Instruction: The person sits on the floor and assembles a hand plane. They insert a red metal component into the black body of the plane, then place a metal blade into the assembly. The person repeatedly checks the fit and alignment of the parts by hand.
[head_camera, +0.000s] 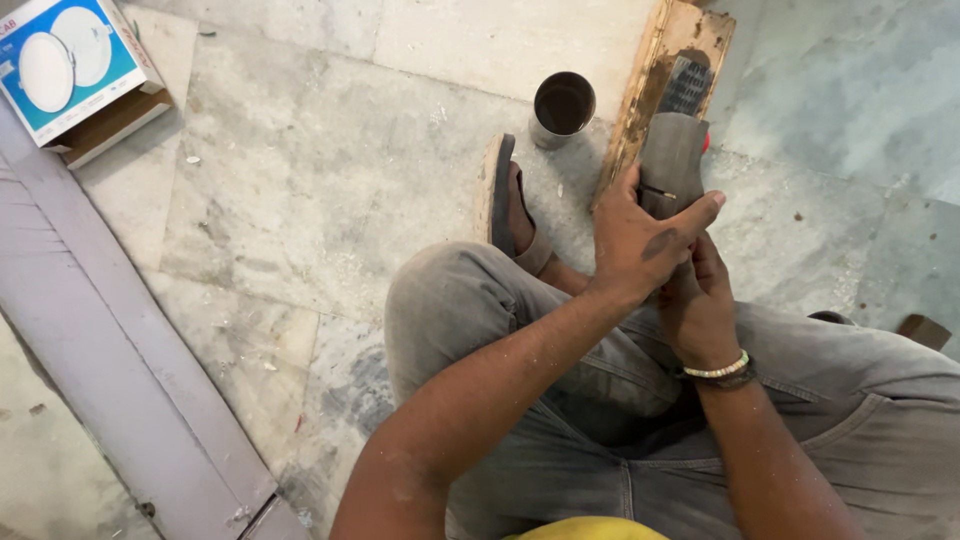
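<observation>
My left hand (640, 240) and my right hand (700, 300) together grip a dark grey, slightly curved rectangular piece (672, 160) and hold it upright over my knees. The left hand wraps its lower front, with the index finger stretched across it. Beneath and behind, the right hand, with a beaded band at the wrist, clasps the bottom end. The piece's lower part is hidden by my fingers. A small red bit shows at its right edge.
A worn wooden board (655, 90) lies on the stone floor beyond the hands, with a dark ribbed item (688, 85) on it. A metal cup (562, 108) stands to its left. My sandalled foot (500, 195) is nearby. A blue-and-white carton (70, 70) sits top left, beside a grey-purple strip (110, 360).
</observation>
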